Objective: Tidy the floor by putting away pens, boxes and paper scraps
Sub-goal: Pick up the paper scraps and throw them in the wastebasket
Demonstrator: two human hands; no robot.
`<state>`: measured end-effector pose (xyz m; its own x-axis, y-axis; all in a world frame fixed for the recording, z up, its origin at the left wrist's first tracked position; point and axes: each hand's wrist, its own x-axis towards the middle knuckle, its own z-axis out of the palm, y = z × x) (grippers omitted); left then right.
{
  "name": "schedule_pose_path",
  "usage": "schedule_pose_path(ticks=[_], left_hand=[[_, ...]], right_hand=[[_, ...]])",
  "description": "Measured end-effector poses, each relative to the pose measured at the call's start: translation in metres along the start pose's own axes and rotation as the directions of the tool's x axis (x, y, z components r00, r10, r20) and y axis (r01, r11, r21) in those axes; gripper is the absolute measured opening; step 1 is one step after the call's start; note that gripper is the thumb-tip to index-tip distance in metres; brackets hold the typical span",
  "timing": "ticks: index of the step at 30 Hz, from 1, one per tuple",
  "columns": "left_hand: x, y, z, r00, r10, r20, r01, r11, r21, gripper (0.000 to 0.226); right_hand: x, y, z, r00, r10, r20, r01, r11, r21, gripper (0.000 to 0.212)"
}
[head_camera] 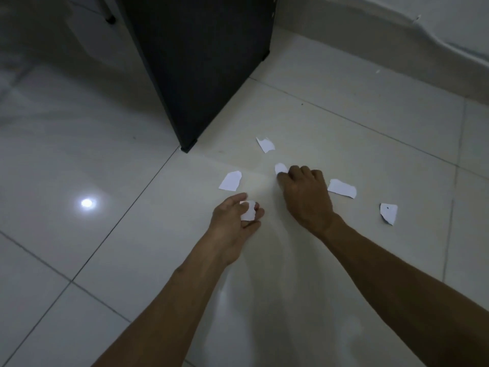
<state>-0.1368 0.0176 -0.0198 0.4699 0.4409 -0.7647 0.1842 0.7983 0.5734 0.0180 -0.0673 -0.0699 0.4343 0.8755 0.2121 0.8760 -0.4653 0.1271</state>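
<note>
The tidying is only partly done, I think. Four paper scraps lie loose on the floor point(344, 115): one near the dark cabinet point(206, 62) at point(265, 144), one at point(230, 180), one at point(342, 188) and one at point(389, 213). No pens or boxes are visible. The left hand point(232, 221) holds a scrap point(248, 211), its fingers curled around it. The right hand point(304, 192) reaches down, palm down, its fingers pinching another scrap point(281, 169) on the floor.

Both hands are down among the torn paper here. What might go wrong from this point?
The scrap held loosely in the left hand may slip out as more are added. The right hand pinches a scrap flat on glossy tile, which may slide. The scrap near the dark cabinet may be overlooked.
</note>
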Motion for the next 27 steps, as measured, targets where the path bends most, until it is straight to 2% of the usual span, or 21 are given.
schedule_pose_path(ticks=[3,6,8,10,12,15,17,19,21,23,25,27], left_hand=[[-0.003,-0.002,0.006,1.000,0.003,-0.024,-0.003,1.000,0.016,0.026],[-0.005,-0.007,0.012,0.999,-0.032,-0.035,0.033,0.999,0.024,0.027],[-0.008,-0.009,0.016,0.998,-0.067,-0.020,0.068,0.997,0.031,0.033],[-0.011,-0.010,0.018,0.996,-0.091,-0.007,0.092,0.994,0.058,0.038],[-0.017,-0.010,0.019,0.995,-0.095,-0.029,0.097,0.992,0.078,0.036],[-0.031,-0.008,0.019,0.993,-0.079,-0.085,0.087,0.992,0.095,0.022],[-0.040,-0.005,0.022,0.993,-0.051,-0.105,0.061,0.994,0.092,0.012],[-0.049,-0.003,0.026,0.992,-0.016,-0.128,0.030,0.993,0.112,0.011],[-0.055,-0.003,0.031,0.991,0.017,-0.133,0.004,0.987,0.158,0.012],[-0.059,-0.005,0.032,0.989,0.047,-0.142,-0.015,0.976,0.219,0.018],[-0.060,-0.009,0.033,0.981,0.091,-0.170,-0.037,0.955,0.294,0.015],[-0.059,-0.011,0.034,0.970,0.139,-0.199,-0.051,0.919,0.391,0.009]], right_hand=[[-0.012,-0.009,-0.006,0.998,-0.044,-0.048,0.046,0.997,0.057,0.010],[-0.024,-0.024,-0.019,0.996,-0.019,-0.089,0.038,0.976,0.213,0.007],[-0.032,-0.038,-0.030,0.993,-0.055,-0.102,0.083,0.952,0.295,0.008],[-0.040,-0.051,-0.044,0.991,-0.115,-0.075,0.135,0.920,0.369,0.005],[-0.046,-0.057,-0.057,0.991,-0.135,-0.014,0.127,0.885,0.448,0.015],[-0.056,-0.059,-0.074,0.991,-0.033,0.131,-0.060,0.761,0.646,0.009],[-0.060,-0.060,-0.079,0.967,0.143,0.209,-0.253,0.610,0.751,0.006],[-0.061,-0.058,-0.083,0.908,0.297,0.297,-0.413,0.502,0.760,0.017],[-0.060,-0.053,-0.086,0.837,0.327,0.439,-0.545,0.409,0.732,0.027],[-0.062,-0.049,-0.090,0.803,0.312,0.507,-0.593,0.337,0.732,0.020],[-0.065,-0.049,-0.093,0.815,0.344,0.466,-0.572,0.353,0.740,0.012],[-0.067,-0.051,-0.091,0.845,0.367,0.389,-0.526,0.440,0.728,0.012]])
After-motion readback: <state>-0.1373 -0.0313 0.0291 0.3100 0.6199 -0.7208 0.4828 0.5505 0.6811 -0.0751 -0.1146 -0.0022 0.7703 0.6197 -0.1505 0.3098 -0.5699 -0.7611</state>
